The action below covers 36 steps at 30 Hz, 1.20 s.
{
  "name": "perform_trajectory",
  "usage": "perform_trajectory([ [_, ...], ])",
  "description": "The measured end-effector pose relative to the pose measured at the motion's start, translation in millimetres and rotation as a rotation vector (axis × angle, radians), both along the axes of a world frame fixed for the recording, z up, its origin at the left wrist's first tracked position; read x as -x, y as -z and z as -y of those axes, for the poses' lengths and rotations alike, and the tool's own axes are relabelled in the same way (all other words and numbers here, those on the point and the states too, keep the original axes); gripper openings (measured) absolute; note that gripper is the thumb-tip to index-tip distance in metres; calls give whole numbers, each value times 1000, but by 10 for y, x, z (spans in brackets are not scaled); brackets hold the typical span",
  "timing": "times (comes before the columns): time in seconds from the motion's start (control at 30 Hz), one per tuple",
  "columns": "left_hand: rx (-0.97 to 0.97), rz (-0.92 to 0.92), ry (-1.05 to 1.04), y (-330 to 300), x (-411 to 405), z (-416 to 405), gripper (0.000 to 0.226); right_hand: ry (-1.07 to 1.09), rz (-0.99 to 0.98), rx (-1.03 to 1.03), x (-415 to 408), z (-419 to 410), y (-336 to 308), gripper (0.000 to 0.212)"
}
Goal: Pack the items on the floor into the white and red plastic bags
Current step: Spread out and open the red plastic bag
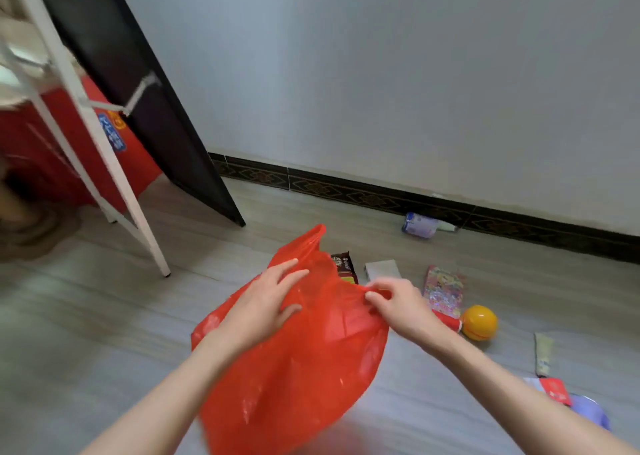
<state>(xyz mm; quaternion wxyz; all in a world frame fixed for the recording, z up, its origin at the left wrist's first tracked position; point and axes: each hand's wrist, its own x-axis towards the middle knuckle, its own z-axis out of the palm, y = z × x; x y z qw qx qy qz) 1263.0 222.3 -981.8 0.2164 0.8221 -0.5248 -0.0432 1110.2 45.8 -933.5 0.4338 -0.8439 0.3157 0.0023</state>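
A red plastic bag (304, 357) hangs in front of me above the floor. My left hand (266, 302) lies on its upper left side with straight fingers and the thumb tucked against the plastic. My right hand (398, 305) pinches the bag's top right edge. On the floor behind the bag lie a dark brown snack packet (344, 266), a small white box (382, 269), a colourful pink packet (443, 290), a yellow-orange ball-shaped container (479, 322) with a red-and-white item (450, 321) beside it, and a pale tube (543, 352).
A blue-white packet (420, 225) lies by the dark skirting board at the wall. A red packet (556, 390) and a lilac item (588, 411) sit at the lower right. A white metal rack leg (152, 243) and a dark door (166, 132) stand left.
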Motion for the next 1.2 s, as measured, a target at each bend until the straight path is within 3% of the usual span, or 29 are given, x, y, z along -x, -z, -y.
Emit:
perform_trajectory([
  [0.13, 148, 158, 152, -944, 199, 370, 72, -31, 305, 230, 244, 148, -978, 26],
  [0.23, 225, 273, 199, -1572, 350, 599, 78, -131, 403, 412, 492, 186, -1486, 25],
  [0.3, 267, 361, 234, -1931, 455, 690, 64, -145, 450, 517, 638, 194, -1748, 22],
  [0.37, 298, 488, 286, -2190, 588, 745, 35, -109, 508, 597, 784, 206, -1957, 24],
  [0.43, 296, 519, 314, -2332, 743, 765, 29, -55, 563, 631, 919, 218, -2086, 21],
  [0.53, 207, 399, 169, -2409, 1024, 734, 28, 85, 534, 657, 1050, 230, -2120, 16],
  [0.63, 137, 346, -123, -2363, 1164, 722, 26, 277, 343, 728, 1068, 183, -2003, 46],
  [0.7, 174, 236, -188, -2302, 1198, 726, 27, 401, 311, 708, 1046, 129, -1899, 65],
  [0.8, 244, 58, -277, -2182, 1210, 772, 25, 526, 270, 622, 987, 76, -1751, 75],
  [0.93, 342, -299, -345, -2051, 1205, 834, 19, 573, 221, 645, 920, 34, -1630, 64],
  [1.07, 412, -608, -330, -2042, 1182, 846, 21, 546, 245, 330, 823, 60, -1506, 53],
  [1.13, 448, -803, -261, -2084, 1231, 797, 19, 513, 259, 262, 762, 85, -1414, 48],
  [1.2, 422, -867, -180, -2128, 1269, 730, 17, 493, 308, 251, 719, 100, -1365, 37],
])
